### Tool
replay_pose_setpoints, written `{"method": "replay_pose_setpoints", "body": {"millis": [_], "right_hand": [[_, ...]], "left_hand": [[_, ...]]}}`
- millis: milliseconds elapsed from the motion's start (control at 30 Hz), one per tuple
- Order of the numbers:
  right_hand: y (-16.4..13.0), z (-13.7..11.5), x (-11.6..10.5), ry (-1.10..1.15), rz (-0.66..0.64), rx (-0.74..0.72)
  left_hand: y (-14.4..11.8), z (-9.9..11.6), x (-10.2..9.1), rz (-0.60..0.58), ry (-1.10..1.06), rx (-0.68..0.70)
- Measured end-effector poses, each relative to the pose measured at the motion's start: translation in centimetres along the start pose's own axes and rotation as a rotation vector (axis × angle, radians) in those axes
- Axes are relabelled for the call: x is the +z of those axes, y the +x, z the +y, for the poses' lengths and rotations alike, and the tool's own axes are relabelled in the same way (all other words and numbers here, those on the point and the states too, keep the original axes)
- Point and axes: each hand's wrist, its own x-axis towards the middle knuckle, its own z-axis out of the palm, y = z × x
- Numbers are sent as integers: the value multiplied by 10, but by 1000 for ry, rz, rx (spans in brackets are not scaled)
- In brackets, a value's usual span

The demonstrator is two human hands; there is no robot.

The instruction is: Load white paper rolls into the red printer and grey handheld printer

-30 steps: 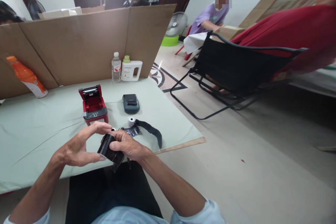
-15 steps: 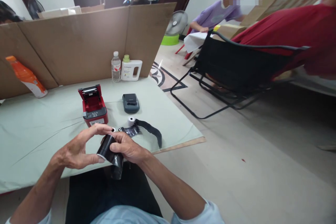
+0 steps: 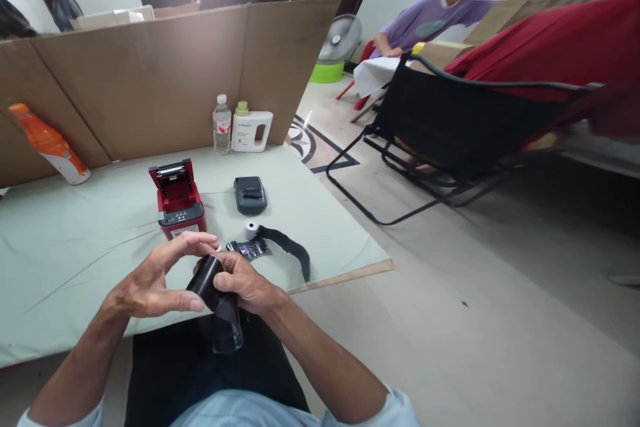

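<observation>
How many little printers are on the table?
2. A red printer with its lid open sits beyond the hands, and a dark grey printer lies to its right. None seems hidden.

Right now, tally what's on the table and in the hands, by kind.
Printers: 2 (red, lid open; dark grey)
Bottles: 3 (orange; clear; white jug)
Paper rolls: 2 (white; black-wrapped roll held by left hand and right hand)
Black wrapper strips: 1
Total: 8
</observation>
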Motion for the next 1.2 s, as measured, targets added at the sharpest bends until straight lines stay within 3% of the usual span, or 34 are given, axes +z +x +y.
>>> {"method": "replay_pose_setpoints", "body": {"millis": [167,267,533,600,733,800,900,1033,1133,1200], "right_hand": [[1,1,3,46,42,-41],[-1,0,2,22,33,-28],[-1,-3,-3,-87,9,48],[-1,-1,-3,-47,-5,45],[-2,2,-4,35,-18,42],[-3,1,-6,25,-34,51],[-4,1,-10,-41,-58,101],[-1,6,-13,-119,-47,116],[1,11,-13,-145,-48,98],[0,13,-11,-115,-42,79]], "left_hand": [[3,-7,9,71,-182,52],[3,-8,8,54,-156,45],[1,34,-10,-224,491,12],[-2,29,-6,-194,471,10],[-9,-2,3,26,143,39],[-12,-10,3,62,81,43],[-13,-3,-2,-43,241,34],[-10,26,-5,-186,507,70],[-9,38,1,-232,607,70],[-11,34,4,-230,591,55]]}}
